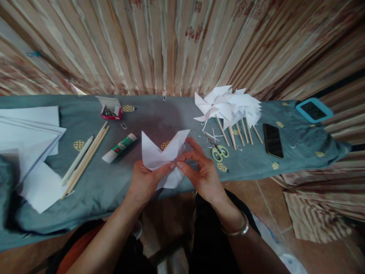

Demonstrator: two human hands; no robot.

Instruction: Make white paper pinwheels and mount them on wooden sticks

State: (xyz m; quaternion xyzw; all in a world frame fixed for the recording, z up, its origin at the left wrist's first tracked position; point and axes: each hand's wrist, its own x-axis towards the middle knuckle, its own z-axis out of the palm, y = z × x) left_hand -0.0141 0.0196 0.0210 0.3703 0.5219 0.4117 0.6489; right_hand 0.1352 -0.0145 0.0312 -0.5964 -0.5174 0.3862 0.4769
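Works at a long cloth-covered desk (159, 114), with white paper sheets (31, 129) at the far left and a cluster of white paper pinwheels (216, 95) ahead to the right. Holds a folded white paper pinwheel (154, 152) over the near edge, between left hand (144, 179) and right hand (203, 175), with two pointed blades aimed away from the body. Grips its left side with the left thumb on top, the other left fingers mostly hidden behind paper; pinches near its middle with right thumb and forefinger, right beside the left thumb's tip, both hands about equally near. Shows loose wooden sticks (85, 162) left of the left hand, slanting away rightward, then a smartphone (273, 140) far right, a glue stick (119, 148) left of the pinwheel, scissors (220, 152) just beyond the right hand, and metal pins (108, 111) in a small red box (120, 113).
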